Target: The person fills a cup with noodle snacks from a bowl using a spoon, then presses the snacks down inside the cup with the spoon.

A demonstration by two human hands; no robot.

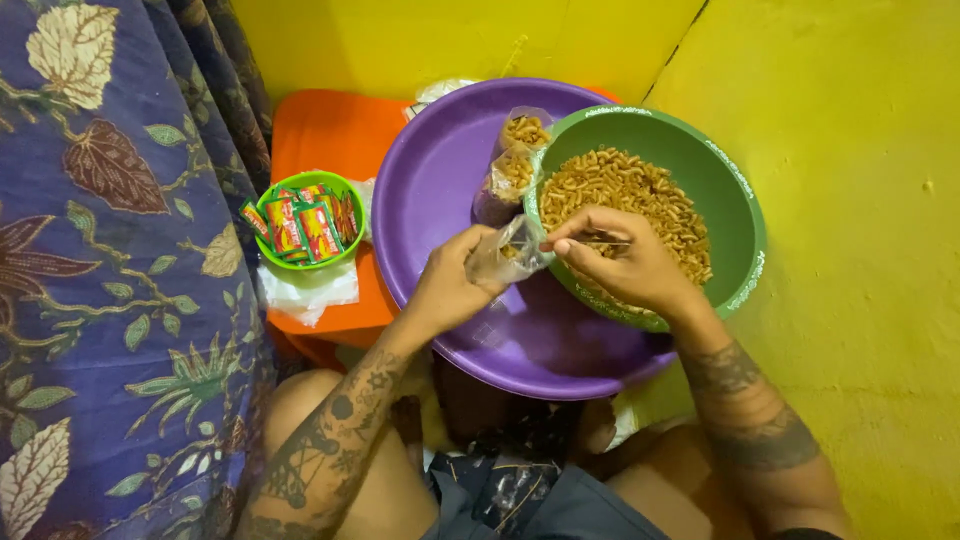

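My left hand (450, 285) pinches a small clear plastic bag (510, 255) open at the rim of a green bowl (735, 215) full of curly brown snack pieces (625, 195). Over the bowl, my right hand (620, 265) grips a thin spoon-like tool whose handle (610, 240) shows between the fingers, with its tip at the bag's mouth. The green bowl rests inside a large purple basin (440, 190). Two filled clear bags (512, 165) of the same snack lie in the basin beside the bowl.
A small green bowl (305, 262) with several red and green sachets sits on an orange stool (325, 135), with white plastic (308, 290) under it. A blue floral cloth (110, 250) hangs on the left. Yellow walls (860, 300) close in behind and right. My knees are below.
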